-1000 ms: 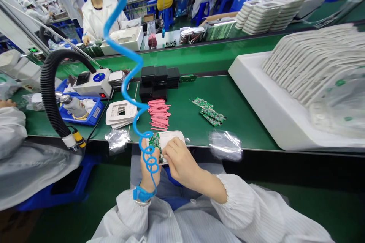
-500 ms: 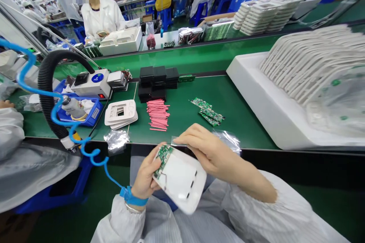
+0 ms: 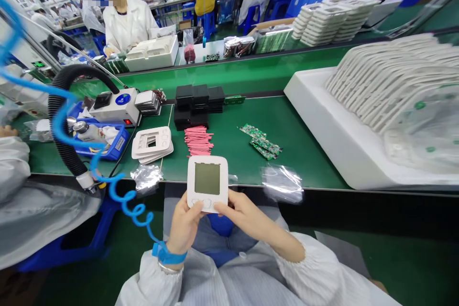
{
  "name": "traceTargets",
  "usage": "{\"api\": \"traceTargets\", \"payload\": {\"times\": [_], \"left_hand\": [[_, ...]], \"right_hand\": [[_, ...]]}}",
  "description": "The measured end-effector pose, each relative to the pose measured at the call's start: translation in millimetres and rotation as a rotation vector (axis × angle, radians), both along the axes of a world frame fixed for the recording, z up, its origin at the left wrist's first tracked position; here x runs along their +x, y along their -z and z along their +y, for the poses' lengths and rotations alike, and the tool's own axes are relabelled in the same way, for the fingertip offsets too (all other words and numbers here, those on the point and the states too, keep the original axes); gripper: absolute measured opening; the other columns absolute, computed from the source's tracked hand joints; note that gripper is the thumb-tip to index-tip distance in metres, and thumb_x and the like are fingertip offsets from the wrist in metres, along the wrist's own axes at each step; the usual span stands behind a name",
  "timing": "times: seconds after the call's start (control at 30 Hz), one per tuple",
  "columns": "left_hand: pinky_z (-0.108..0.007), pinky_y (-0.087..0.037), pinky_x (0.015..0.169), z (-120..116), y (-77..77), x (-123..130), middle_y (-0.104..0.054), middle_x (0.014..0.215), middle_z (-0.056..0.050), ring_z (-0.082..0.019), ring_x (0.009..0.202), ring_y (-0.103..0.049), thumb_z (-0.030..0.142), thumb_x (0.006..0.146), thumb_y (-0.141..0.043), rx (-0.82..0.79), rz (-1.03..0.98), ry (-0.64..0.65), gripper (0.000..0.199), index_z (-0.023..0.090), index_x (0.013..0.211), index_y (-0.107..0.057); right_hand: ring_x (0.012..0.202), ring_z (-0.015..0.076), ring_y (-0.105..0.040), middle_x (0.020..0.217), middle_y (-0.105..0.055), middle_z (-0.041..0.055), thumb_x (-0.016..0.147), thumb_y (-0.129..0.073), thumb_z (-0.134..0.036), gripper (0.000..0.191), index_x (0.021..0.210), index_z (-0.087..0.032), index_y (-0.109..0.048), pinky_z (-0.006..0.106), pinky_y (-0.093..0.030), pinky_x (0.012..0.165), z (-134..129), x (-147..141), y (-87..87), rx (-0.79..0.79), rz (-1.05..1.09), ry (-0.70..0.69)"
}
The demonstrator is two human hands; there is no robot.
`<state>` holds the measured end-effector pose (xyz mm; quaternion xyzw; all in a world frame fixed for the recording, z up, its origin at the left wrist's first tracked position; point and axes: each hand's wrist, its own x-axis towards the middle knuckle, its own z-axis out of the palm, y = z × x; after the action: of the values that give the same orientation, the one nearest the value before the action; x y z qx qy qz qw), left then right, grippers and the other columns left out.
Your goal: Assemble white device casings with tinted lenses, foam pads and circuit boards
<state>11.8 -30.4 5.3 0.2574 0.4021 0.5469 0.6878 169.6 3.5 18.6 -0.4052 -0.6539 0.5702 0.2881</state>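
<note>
One white device (image 3: 207,184) sits between the left hand (image 3: 184,222) and right hand (image 3: 245,213), both closed on its lower corners, thumbs near the buttons (image 3: 207,203); it appears before the bench (image 3: 233,141), face up; a light, even grip should serve best, thumbs off the screen (image 3: 207,178).

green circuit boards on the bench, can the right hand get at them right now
Probably yes, once it lets go: the right hand grips the white display unit along with the left hand, but the green circuit boards lie uncovered on the bench, with nothing tall in between.
</note>
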Motion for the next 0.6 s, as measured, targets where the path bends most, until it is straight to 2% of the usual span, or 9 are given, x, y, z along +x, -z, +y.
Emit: {"api": "traceTargets", "payload": {"times": [0.1,0.2,0.27,0.37,0.47,0.53,0.6], "left_hand": [[-0.031,-0.053,0.07,7,14.4,-5,-0.07,0.094,-0.008,-0.02,0.081,-0.066,0.027,0.073,-0.068,-0.023,0.131,-0.126,0.042,0.015,0.112,-0.059],[-0.03,-0.054,0.065,14,29.8,-12,-0.07,0.096,-0.007,-0.021,0.08,-0.067,0.028,0.07,-0.07,-0.032,0.245,-0.268,0.049,0.016,0.115,-0.057],[-0.029,-0.055,0.062,17,38.1,-17,-0.069,0.097,-0.008,-0.021,0.08,-0.067,0.029,0.068,-0.071,-0.045,0.302,-0.334,0.053,0.016,0.117,-0.056],[-0.029,-0.056,0.06,20,44.6,-19,-0.069,0.098,-0.009,-0.021,0.08,-0.067,0.029,0.067,-0.072,-0.05,0.345,-0.375,0.056,0.016,0.119,-0.055],[-0.028,-0.056,0.058,20,45.3,-19,-0.069,0.097,-0.009,-0.021,0.079,-0.067,0.03,0.066,-0.072,-0.048,0.357,-0.375,0.056,0.015,0.118,-0.055],[-0.027,-0.056,0.056,20,44.6,-18,-0.069,0.097,-0.008,-0.021,0.077,-0.067,0.031,0.065,-0.072,-0.052,0.368,-0.377,0.057,0.015,0.117,-0.055],[-0.027,-0.055,0.055,20,44.0,-19,-0.069,0.097,-0.007,-0.021,0.077,-0.067,0.031,0.066,-0.072,-0.054,0.375,-0.373,0.056,0.015,0.117,-0.055]], "right_hand": [[0.06,0.0145,-0.05,0.066,-0.057,-0.0006,0.084,-0.052,-0.033,0.015,0.085,-0.019,-0.055,0.027,-0.039,0.058,-8,9,6.9,0.011,-0.159,0.109],[0.059,0.0135,-0.048,0.064,-0.055,-0.0008,0.083,-0.052,-0.04,0.022,0.078,-0.019,-0.054,0.026,-0.036,0.056,-9,28,23.9,-0.037,-0.182,0.287],[0.058,0.013,-0.048,0.064,-0.056,0.0003,0.079,-0.057,-0.046,0.03,0.07,-0.018,-0.055,0.026,-0.035,0.054,-5,38,40.6,-0.169,-0.097,0.396],[0.054,0.0116,-0.047,0.064,-0.057,0.0018,0.062,-0.069,-0.055,0.041,0.069,-0.016,-0.058,0.026,-0.035,0.05,4,35,62.5,-0.441,0.174,0.52],[0.052,0.0094,-0.044,0.061,-0.053,-0.0008,0.055,-0.071,-0.059,0.047,0.065,-0.017,-0.055,0.025,-0.037,0.051,9,16,69.7,-0.528,0.355,0.535],[0.048,0.0081,-0.041,0.053,-0.046,-0.0038,0.054,-0.073,-0.058,0.046,0.06,-0.017,-0.051,0.025,-0.035,0.049,6,5,66.1,-0.541,0.402,0.489],[0.043,0.0072,-0.038,0.047,-0.042,-0.0055,0.053,-0.076,-0.052,0.044,0.056,-0.017,-0.049,0.024,-0.031,0.045,0,-1,59.1,-0.581,0.422,0.387]]}}
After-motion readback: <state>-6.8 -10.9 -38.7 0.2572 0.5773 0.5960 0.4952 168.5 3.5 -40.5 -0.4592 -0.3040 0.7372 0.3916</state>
